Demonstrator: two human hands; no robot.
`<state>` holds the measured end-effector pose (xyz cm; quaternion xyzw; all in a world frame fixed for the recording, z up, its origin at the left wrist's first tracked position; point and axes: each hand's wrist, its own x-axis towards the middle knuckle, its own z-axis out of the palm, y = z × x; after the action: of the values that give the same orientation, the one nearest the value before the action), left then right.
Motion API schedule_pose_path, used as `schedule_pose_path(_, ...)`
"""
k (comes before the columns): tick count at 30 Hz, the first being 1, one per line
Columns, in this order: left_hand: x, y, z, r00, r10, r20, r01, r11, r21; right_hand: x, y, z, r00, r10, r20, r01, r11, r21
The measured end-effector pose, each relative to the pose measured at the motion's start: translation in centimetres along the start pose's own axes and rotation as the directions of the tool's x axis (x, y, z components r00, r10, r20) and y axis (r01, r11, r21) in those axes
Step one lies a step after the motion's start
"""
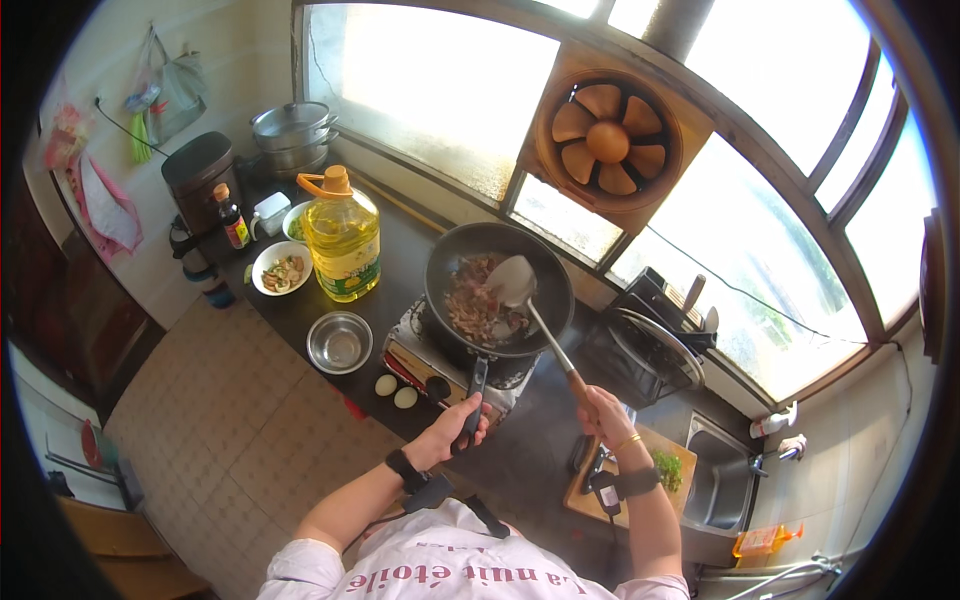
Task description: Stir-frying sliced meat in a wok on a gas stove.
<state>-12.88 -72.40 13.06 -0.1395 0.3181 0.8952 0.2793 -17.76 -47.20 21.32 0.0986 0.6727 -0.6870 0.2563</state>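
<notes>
A dark wok rests on a portable gas stove, with browned sliced meat in it. My left hand is closed around the wok's black handle. In my right hand is the wooden grip of a metal spatula. Its blade is inside the wok, over the right part of the meat. Two pale eggs lie at the stove's front left, near its black knob. An empty metal bowl stands left of the stove.
A large oil bottle, a bowl of sliced food and a soy sauce bottle stand left. A steamer pot is behind them. A glass lid leans at right, near a cutting board with chopped greens and a sink.
</notes>
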Motion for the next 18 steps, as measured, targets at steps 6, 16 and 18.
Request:
schedule_pose_path(6, 0.3, -0.1, 0.1, 1.000, 0.009, -0.003, -0.009, 0.995, 0.096, 3.8, 0.5, 0.1, 0.951, -0.224, -0.214, 0.148, 0.936, -0.319)
schedule_pose_path(16, -0.4, 0.2, 0.3, 1.000, 0.013, -0.013, -0.011, 0.990, 0.140, 2.8, -1.0, 2.3, 0.947, -0.273, -0.168, 0.173, 0.876, -0.450)
schedule_pose_path(18, -0.4, 0.2, 0.3, 0.999, 0.026, -0.019, -0.023, 0.984, 0.177, 4.0, -1.5, 2.6, 0.860, -0.468, -0.205, 0.181, 0.655, -0.734)
